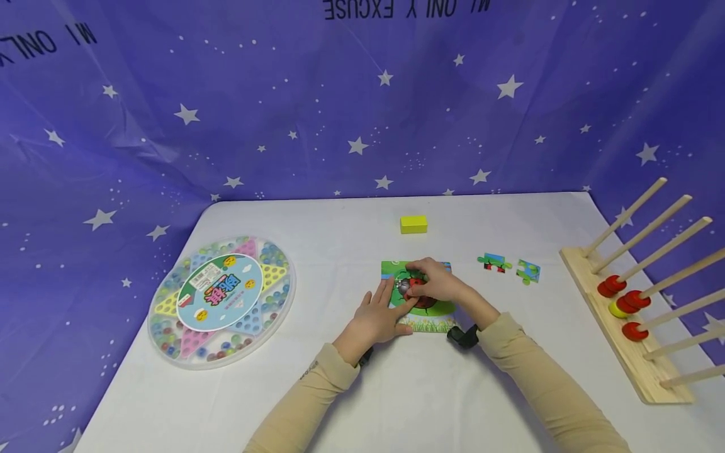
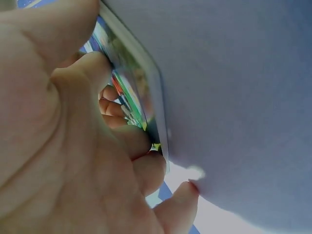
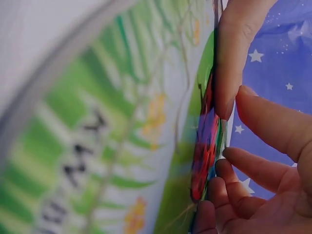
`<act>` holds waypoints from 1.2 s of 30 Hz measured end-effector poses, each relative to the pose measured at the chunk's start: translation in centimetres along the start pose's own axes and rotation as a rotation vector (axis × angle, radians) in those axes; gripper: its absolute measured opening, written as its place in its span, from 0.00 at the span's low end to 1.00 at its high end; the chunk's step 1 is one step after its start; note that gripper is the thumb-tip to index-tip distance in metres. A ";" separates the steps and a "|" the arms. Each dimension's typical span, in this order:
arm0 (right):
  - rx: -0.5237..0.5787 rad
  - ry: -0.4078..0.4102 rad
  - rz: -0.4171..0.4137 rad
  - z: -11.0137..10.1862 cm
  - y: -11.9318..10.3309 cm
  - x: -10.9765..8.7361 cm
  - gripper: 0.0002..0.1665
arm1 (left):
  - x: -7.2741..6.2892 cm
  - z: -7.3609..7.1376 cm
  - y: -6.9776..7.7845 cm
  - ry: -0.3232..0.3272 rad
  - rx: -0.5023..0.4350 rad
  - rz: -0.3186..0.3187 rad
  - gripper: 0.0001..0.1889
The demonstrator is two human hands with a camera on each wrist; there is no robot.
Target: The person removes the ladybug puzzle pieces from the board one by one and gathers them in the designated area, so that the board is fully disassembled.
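A ladybug jigsaw puzzle [image 1: 427, 325] in a flat tray lies on the white table, its printed grass filling much of the right wrist view. My left hand [image 1: 375, 319] rests on its left side with fingers spread; in the left wrist view the fingertips lie along the tray's edge [image 2: 157, 92]. Over the ladybug, my right hand [image 1: 440, 282] bends its thumb and fingers round a small puzzle piece [image 3: 223, 134], seen as a greenish sliver at the puzzle's surface. Fingers hide most of that piece. Two loose puzzle pieces [image 1: 494, 263] lie to the right.
A yellow block [image 1: 413, 224] sits behind the puzzle. To the left lies a round marble board game [image 1: 221, 292] in a clear case. At the right stands a wooden peg rack [image 1: 617, 327] with red and yellow beads. A purple starry cloth [image 1: 317, 113] hangs behind the table.
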State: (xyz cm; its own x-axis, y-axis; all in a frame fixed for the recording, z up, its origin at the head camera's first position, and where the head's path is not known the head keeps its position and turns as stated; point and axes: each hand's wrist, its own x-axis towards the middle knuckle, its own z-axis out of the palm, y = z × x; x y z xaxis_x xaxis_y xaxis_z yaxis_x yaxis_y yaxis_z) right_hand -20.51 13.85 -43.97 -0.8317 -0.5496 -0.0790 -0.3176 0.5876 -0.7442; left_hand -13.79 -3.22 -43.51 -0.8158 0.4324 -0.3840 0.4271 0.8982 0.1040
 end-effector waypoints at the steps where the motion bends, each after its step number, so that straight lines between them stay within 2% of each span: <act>1: 0.005 0.004 -0.002 0.0 0.0 0.0 0.34 | -0.1 0.0 0.1 0.006 0.011 -0.007 0.33; 8: 0.055 0.022 0.021 0.1 -0.2 0.4 0.33 | -0.7 -0.3 0.6 0.033 0.015 -0.053 0.33; 18: 0.089 0.032 0.102 0.0 -0.7 1.2 0.31 | -0.7 -0.3 0.5 0.043 0.009 -0.043 0.33; 22: 0.103 0.038 0.101 0.0 -0.8 1.6 0.31 | -0.7 -0.3 0.4 0.052 0.006 -0.042 0.33; 29: 0.049 0.031 0.106 0.0 -0.7 2.1 0.36 | -0.7 -0.3 0.3 0.061 0.007 -0.033 0.33; 36: -0.017 0.020 0.099 0.0 -0.6 1.9 0.29 | -0.8 -0.3 0.3 0.051 -0.003 -0.027 0.34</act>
State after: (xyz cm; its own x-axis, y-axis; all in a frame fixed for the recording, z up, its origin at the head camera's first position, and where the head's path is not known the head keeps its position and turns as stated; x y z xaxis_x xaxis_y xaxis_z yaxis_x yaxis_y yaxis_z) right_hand -21.91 12.44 -43.66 -0.8681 -0.4768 -0.1381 -0.2413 0.6484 -0.7221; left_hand -13.12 -3.23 -42.95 -0.8461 0.4112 -0.3392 0.4034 0.9099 0.0969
